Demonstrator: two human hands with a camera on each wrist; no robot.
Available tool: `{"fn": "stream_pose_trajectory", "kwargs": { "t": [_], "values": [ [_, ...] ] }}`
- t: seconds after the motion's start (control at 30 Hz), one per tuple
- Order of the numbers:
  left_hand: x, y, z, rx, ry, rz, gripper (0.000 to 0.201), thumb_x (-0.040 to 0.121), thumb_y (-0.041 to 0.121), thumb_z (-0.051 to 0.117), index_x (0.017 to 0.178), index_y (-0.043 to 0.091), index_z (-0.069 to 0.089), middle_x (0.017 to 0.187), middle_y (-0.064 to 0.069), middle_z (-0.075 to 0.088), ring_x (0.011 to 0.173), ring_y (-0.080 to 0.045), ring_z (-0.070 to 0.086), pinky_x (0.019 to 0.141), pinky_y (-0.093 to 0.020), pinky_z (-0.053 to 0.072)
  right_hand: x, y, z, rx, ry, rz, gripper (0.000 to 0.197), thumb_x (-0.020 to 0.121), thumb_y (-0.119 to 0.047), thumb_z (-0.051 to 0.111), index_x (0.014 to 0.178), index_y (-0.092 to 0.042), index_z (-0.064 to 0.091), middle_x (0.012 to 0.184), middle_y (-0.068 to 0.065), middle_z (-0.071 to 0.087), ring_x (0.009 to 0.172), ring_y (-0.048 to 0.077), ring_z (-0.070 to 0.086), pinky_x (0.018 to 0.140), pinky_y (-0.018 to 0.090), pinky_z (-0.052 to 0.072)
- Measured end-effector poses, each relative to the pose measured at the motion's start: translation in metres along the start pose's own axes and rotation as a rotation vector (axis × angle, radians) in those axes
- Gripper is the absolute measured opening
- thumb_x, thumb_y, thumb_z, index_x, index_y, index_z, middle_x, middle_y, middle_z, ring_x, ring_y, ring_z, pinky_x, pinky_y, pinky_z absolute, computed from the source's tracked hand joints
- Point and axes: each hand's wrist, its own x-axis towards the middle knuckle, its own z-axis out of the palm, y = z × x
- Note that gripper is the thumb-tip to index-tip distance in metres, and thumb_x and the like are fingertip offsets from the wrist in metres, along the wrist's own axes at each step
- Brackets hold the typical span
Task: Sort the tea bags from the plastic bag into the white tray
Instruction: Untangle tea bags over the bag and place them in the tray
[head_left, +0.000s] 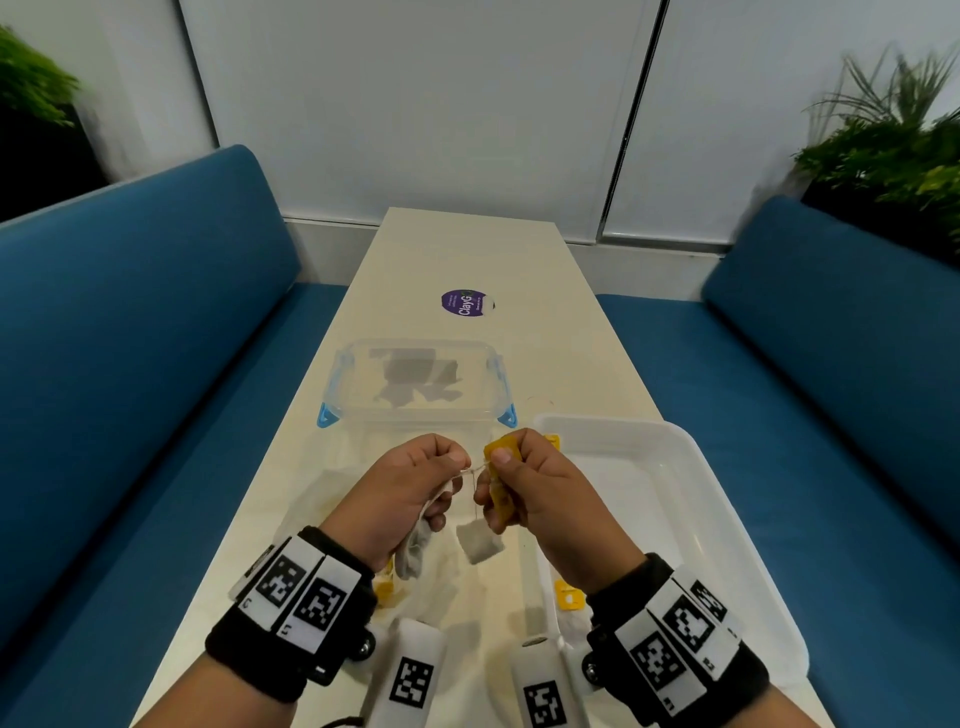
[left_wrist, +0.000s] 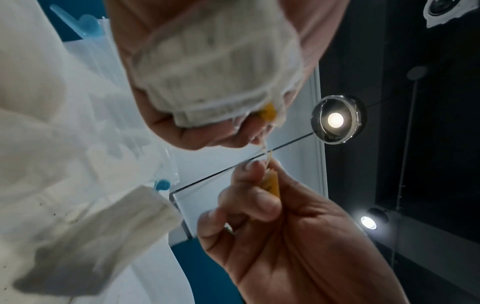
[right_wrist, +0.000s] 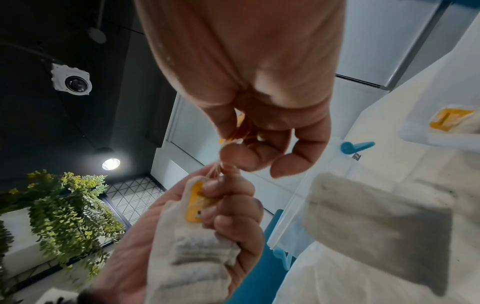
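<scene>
1. While you are working above the worktop (head_left: 571, 312), both hands are closed and almost touching: your left hand (head_left: 410, 493) is curling round a bunch of tea bags (left_wrist: 215, 74) and pinching their strings (head_left: 470, 470), and your right hand (head_left: 540, 488) is clamping yellow tags (head_left: 501, 449) between thumb and fingers.
2. One tea bag (head_left: 479, 543) is dangling free by its thread between your hands, over the crumpled plastic bag (head_left: 447, 582) lying on the worktop.
3. The white tray (head_left: 727, 467) is sitting just to your right, with at least one yellow tag (head_left: 569, 597) already lying in it; a clear box (head_left: 415, 410) is standing beyond your hands.
4. These bags are looking feather-light, soft and easily torn, and I am judging the threads to be tangled, so hard pulling is risking a ripped bag or a snapped string.
5. You are best taking hold at the stiff paper tag or close to the knot, not on the paper pouch.
6. The hanging bag is pointing its long axis roughly downward, slightly tilted, its thread running up to your fingers; the bunched bags are lying along your left palm.
</scene>
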Motion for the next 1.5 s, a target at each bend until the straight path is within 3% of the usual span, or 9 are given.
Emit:
{"fn": "stream_pose_trajectory", "kwargs": {
  "t": [0.2,0.37,0.7,0.83,0.97,1.1,1.17,1.3,1.5],
  "values": [
    [0.001,0.001,-0.002,0.22,-0.008,0.107,0.011,0.071,0.023,0.063,0.07,0.013,0.059,0.051,0.008,0.047,0.044,-0.005,0.036,0.045,-0.019,0.035,-0.002,-0.002,0.001,-0.101,0.031,0.016,0.017,0.099,-0.019,0.043,0.085,-0.014,0.051,0.057,-0.004,0.047,0.049,0.007,0.043,0.054,0.021,0.04],
    [-0.001,0.003,-0.001,0.257,0.034,0.148,0.017,0.087,0.005,0.057,0.07,0.009,0.057,0.046,0.009,0.041,0.043,-0.006,0.033,0.048,-0.022,0.031,-0.001,-0.005,-0.002,-0.154,0.034,0.01,0.016,0.097,-0.02,0.048,0.083,-0.014,0.055,0.056,-0.005,0.048,0.046,0.007,0.043,0.054,0.023,0.041],
    [0.0,0.005,-0.001,0.175,0.051,0.087,0.024,0.09,0.001,0.047,0.067,0.01,0.053,0.051,0.002,0.041,0.041,-0.007,0.03,0.04,-0.019,0.025,-0.001,-0.005,-0.004,-0.152,0.011,-0.042,0.009,0.094,-0.013,0.053,0.086,-0.011,0.053,0.066,0.0,0.05,0.047,0.002,0.042,0.048,0.015,0.039],
    [-0.001,0.007,0.0,0.167,0.055,0.057,0.025,0.09,0.002,0.046,0.067,0.01,0.052,0.051,0.002,0.041,0.042,-0.008,0.03,0.041,-0.02,0.024,-0.002,-0.006,-0.009,-0.181,0.005,-0.147,0.012,0.091,-0.002,0.055,0.084,-0.012,0.056,0.074,0.009,0.057,0.054,0.006,0.048,0.051,0.017,0.04],
    [0.0,0.008,0.001,0.172,0.061,0.059,0.027,0.09,0.001,0.045,0.065,0.01,0.051,0.048,0.003,0.041,0.042,-0.008,0.031,0.042,-0.02,0.025,-0.007,-0.009,-0.015,-0.306,-0.038,-0.298,0.031,0.083,0.013,0.056,0.077,-0.017,0.064,0.068,-0.006,0.064,0.065,0.004,0.062,0.067,0.015,0.051],
    [0.0,0.009,0.001,0.169,0.062,0.075,0.027,0.09,0.001,0.046,0.065,0.01,0.051,0.048,0.004,0.041,0.041,-0.008,0.032,0.042,-0.02,0.026,-0.007,-0.006,-0.019,-0.618,0.018,-0.491,0.03,0.076,0.006,0.068,0.072,-0.023,0.07,0.077,-0.005,0.059,0.07,0.006,0.053,0.066,0.011,0.043],
    [0.001,0.008,0.001,0.178,0.07,0.085,0.026,0.089,0.001,0.047,0.065,0.01,0.052,0.049,0.003,0.041,0.042,-0.009,0.03,0.042,-0.02,0.025,-0.006,-0.003,-0.02,-0.684,0.071,-0.561,0.027,0.076,0.006,0.067,0.075,-0.021,0.07,0.076,-0.014,0.055,0.071,0.005,0.052,0.065,0.011,0.042],
    [0.001,0.006,0.003,0.225,0.091,0.124,0.024,0.089,0.001,0.05,0.066,0.008,0.051,0.05,0.002,0.041,0.039,-0.005,0.03,0.039,-0.016,0.027,-0.007,-0.003,-0.02,-0.706,0.197,-0.568,0.045,0.08,0.002,0.063,0.077,-0.04,0.049,0.073,-0.022,0.054,0.07,0.003,0.05,0.062,0.012,0.042],
    [0.002,0.001,0.004,0.253,0.114,0.146,0.023,0.09,0.003,0.05,0.068,0.01,0.052,0.048,0.007,0.043,0.039,-0.003,0.032,0.043,-0.016,0.03,-0.012,-0.005,-0.016,-0.635,0.231,-0.628,0.04,0.077,-0.004,0.068,0.082,-0.039,0.05,0.073,-0.016,0.056,0.068,0.006,0.049,0.058,0.013,0.042]
  ]
}}
